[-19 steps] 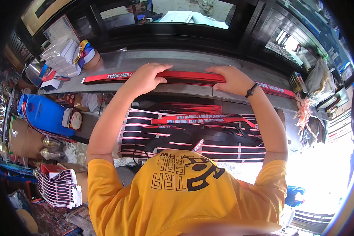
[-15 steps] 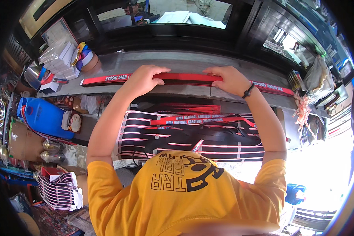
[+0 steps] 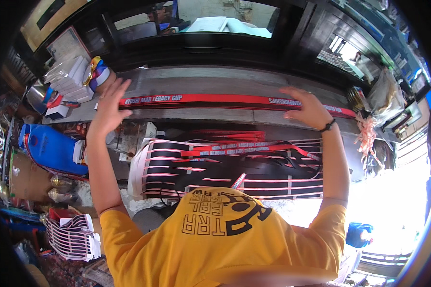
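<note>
A long stack of red printed ribbons (image 3: 225,99) lies stretched from left to right along the grey ledge. Over its left end, my left hand (image 3: 109,107) is open, thumb and fingers spread to either side of the strip. Farther along, my right hand (image 3: 307,109) spans the ribbons toward their right end, its thumb on the near side and its fingers on the far side. Whether either palm presses on the stack is hidden. Closer to me, more red ribbons (image 3: 234,151) and loose black straps (image 3: 254,166) lie in a heap on striped black-and-white sheets (image 3: 151,174).
White boxes (image 3: 71,79) and a medal with a coloured ribbon (image 3: 98,71) sit at the ledge's left end. A blue container (image 3: 50,146) stands below them. Plastic bags (image 3: 387,95) hang on the right. A dark window frame (image 3: 191,45) borders the ledge's far side.
My hands have moved apart along the ribbons, the left one far outward to the left end, the right one a little to the right. The ribbon stack stays on the ledge.
</note>
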`<control>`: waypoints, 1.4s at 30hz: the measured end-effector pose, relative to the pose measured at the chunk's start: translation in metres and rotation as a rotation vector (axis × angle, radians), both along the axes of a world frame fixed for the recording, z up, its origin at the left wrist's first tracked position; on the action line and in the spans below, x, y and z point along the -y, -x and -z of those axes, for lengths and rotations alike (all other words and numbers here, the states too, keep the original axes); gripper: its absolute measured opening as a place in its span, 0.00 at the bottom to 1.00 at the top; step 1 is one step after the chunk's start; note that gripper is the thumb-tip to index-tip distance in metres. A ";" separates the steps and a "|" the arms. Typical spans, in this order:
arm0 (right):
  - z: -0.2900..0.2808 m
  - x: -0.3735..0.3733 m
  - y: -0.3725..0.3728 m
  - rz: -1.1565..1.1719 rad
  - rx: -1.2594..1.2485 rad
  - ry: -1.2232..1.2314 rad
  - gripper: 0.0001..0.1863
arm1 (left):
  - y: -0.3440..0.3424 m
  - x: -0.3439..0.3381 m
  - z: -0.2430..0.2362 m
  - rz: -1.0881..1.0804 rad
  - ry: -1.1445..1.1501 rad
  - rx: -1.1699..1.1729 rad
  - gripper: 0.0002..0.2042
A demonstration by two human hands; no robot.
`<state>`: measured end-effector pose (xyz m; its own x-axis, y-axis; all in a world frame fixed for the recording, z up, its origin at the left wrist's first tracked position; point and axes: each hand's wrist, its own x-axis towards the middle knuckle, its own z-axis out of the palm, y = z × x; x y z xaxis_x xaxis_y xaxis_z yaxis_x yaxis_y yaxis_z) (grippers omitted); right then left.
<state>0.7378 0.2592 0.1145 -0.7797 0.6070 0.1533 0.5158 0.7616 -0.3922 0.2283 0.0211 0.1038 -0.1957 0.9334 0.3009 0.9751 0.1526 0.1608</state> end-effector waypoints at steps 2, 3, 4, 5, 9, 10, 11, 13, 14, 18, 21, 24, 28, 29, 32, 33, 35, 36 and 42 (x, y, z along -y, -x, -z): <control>0.004 -0.004 -0.008 0.007 -0.103 -0.086 0.30 | 0.035 0.026 0.003 -0.179 -0.013 0.041 0.49; 0.009 -0.006 -0.008 0.011 -0.157 -0.126 0.27 | 0.052 0.039 0.004 -0.188 -0.032 0.069 0.48; 0.015 -0.007 -0.005 0.012 -0.199 -0.179 0.26 | 0.067 0.046 0.007 -0.197 -0.053 0.097 0.47; 0.021 -0.006 -0.004 0.026 -0.240 -0.236 0.25 | 0.079 0.052 0.011 -0.236 -0.058 0.154 0.47; 0.043 -0.005 0.007 0.035 -0.306 -0.390 0.20 | 0.104 0.061 0.040 -0.212 -0.222 0.608 0.41; 0.047 -0.005 0.009 0.037 -0.310 -0.410 0.20 | 0.108 0.060 0.047 -0.251 -0.239 0.590 0.40; 0.050 -0.005 0.011 0.020 -0.314 -0.420 0.20 | 0.113 0.057 0.053 -0.270 -0.266 0.589 0.40; 0.053 -0.005 0.014 -0.001 -0.319 -0.437 0.19 | 0.122 0.052 0.065 -0.276 -0.374 0.569 0.36; 0.054 -0.005 0.015 -0.009 -0.314 -0.440 0.19 | 0.127 0.049 0.069 -0.317 -0.391 0.603 0.34; 0.054 -0.002 0.019 -0.024 -0.302 -0.444 0.18 | 0.142 0.044 0.076 -0.310 -0.503 0.832 0.29; 0.053 0.001 0.021 -0.018 -0.317 -0.426 0.17 | 0.144 0.042 0.078 -0.308 -0.552 0.924 0.27; 0.053 0.001 0.020 -0.015 -0.344 -0.402 0.15 | 0.142 0.041 0.077 -0.318 -0.566 0.873 0.25; 0.054 0.001 0.017 -0.012 -0.359 -0.365 0.13 | 0.135 0.038 0.073 -0.321 -0.528 0.842 0.23; 0.054 0.001 0.017 -0.024 -0.362 -0.368 0.12 | 0.130 0.037 0.069 -0.333 -0.538 0.785 0.23; 0.049 0.004 0.019 -0.045 -0.391 -0.398 0.11 | 0.098 0.035 0.048 -0.334 -0.546 0.453 0.23; 0.046 0.005 0.023 -0.056 -0.412 -0.431 0.11 | 0.081 0.034 0.038 -0.306 -0.536 0.256 0.23; 0.037 0.007 0.035 -0.084 -0.431 -0.452 0.12 | 0.039 0.020 0.019 -0.135 -0.529 0.097 0.23; 0.032 0.006 0.045 -0.100 -0.427 -0.436 0.12 | 0.013 0.008 0.015 0.045 -0.561 0.107 0.23; 0.021 0.013 0.124 -0.323 -0.307 -0.223 0.18 | -0.098 -0.056 0.016 0.388 -0.206 0.134 0.24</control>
